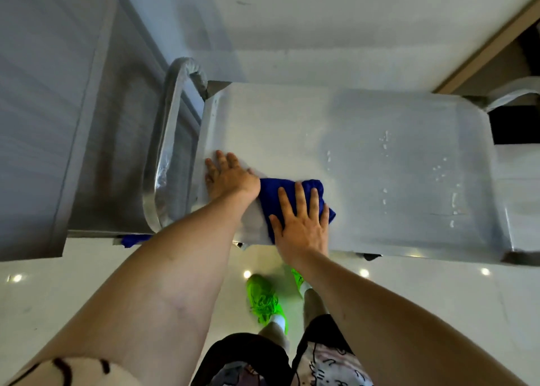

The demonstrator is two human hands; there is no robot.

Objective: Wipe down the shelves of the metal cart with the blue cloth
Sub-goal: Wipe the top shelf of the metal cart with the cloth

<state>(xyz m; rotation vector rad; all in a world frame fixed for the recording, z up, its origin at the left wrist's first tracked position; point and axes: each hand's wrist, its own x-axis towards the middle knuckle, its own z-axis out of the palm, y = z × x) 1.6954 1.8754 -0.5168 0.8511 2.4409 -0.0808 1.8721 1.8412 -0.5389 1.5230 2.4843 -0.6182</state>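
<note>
The metal cart [380, 151] stands on a glossy floor [87, 283], its top shelf [277, 128] wet with droplets at the right. The left hand [226, 175] lies flat on the shelf's left edge, fingers spread. The right hand [301, 222], fingers straight, presses the blue cloth [280, 185] onto the shelf's near left part.

Both bare forearms are stretched forward and down from the bottom of the view. The left hand [226, 175] is laid flat, palm down, fingers straight and a bit spread, pointing away. The right hand [301, 225] is pressed flat too, fingers splayed, wrist bent slightly, set just beside the left wrist.
</note>
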